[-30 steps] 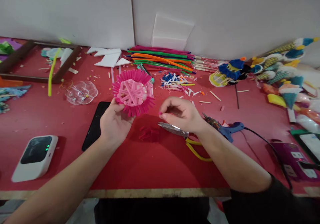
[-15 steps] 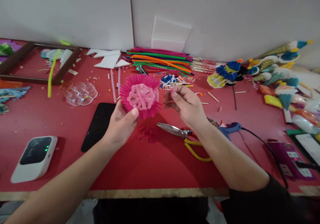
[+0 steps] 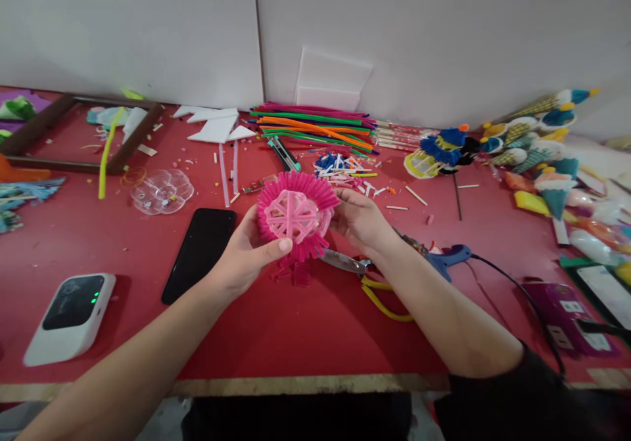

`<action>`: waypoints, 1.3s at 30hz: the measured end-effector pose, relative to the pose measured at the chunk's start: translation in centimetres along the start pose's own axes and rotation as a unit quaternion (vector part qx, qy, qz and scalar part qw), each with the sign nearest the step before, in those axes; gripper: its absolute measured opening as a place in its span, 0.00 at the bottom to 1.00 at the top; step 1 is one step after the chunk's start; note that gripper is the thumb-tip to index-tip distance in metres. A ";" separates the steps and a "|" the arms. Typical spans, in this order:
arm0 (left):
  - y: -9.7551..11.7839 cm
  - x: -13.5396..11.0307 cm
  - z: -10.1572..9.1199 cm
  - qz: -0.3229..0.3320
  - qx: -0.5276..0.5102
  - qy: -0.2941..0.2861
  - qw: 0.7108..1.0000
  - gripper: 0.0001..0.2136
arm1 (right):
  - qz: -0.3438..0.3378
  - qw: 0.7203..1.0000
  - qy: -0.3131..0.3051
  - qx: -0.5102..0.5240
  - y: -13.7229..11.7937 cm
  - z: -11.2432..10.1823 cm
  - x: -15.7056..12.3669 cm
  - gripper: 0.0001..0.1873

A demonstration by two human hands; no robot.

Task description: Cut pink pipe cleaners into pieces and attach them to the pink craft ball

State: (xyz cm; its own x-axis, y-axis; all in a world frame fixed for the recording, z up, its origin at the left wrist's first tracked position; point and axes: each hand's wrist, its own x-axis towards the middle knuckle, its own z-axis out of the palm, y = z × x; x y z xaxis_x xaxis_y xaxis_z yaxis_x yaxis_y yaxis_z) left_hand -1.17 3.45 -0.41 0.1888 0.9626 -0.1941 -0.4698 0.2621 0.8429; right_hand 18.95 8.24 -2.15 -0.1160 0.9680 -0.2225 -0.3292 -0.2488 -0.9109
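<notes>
My left hand point(image 3: 249, 252) is closed on a round pink fringed craft piece point(image 3: 296, 216), its thumb lying over the front near the lower edge. Pale pink strips cross like spokes on its face, and magenta bristly pieces stick out around the rim. At the right edge of this piece is my right hand point(image 3: 362, 221), fingers bent inward; its fingertips are hidden behind the fringe, along with anything they pinch. Below lie short magenta cut pieces point(image 3: 300, 274). Yellow-handled scissors point(image 3: 387, 306) rest partly under my right forearm, beside a blue glue gun point(image 3: 451, 257).
A black phone point(image 3: 200, 254) and a white device with a screen point(image 3: 71, 319) lie left. Behind are coloured pipe cleaners point(image 3: 315, 127), a box cutter point(image 3: 284, 154) and small cut sticks point(image 3: 345, 168). Cone-shaped crafts point(image 3: 537, 148) crowd the right; a cord runs to a purple power strip point(image 3: 566, 316).
My right hand has come down to the craft piece's right edge; the small pink bit at its fingertips is now out of sight. My left hand has moved the craft piece slightly right and down.
</notes>
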 end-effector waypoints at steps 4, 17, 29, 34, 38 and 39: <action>-0.1 0.2 0.2 -0.002 -0.018 0.016 1.000 0.26 | 0.039 0.998 -0.025 0.039 -0.1 0.4 -0.4 0.20; 0.4 0.2 0.5 -0.001 -0.056 0.038 0.998 0.27 | 0.012 0.996 -0.007 0.091 0.1 1.0 -0.7 0.21; 0.1 0.0 0.3 -0.059 -0.090 -0.021 0.994 0.20 | -0.034 0.995 0.018 0.091 0.6 0.8 -0.6 0.19; 0.3 0.0 0.0 -0.082 -0.108 -0.031 0.990 0.18 | -0.061 0.996 -0.006 0.064 0.7 0.9 -0.7 0.20; 0.7 0.0 0.5 -0.049 -0.132 0.002 0.990 0.17 | -0.098 0.995 0.002 0.025 0.5 1.1 -0.9 0.20; 0.8 0.1 0.8 -0.030 -0.138 0.011 0.990 0.17 | -0.113 0.994 0.005 0.009 0.4 1.1 -1.0 0.20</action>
State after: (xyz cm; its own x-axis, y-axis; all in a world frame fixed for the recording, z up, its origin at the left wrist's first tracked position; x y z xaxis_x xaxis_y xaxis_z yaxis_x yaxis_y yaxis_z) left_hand -0.88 3.70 0.62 0.2060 0.9454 -0.2527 -0.6766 0.3241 0.6612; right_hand 17.90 7.12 -1.86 -0.0292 0.9994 -0.0166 -0.3619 -0.0261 -0.9319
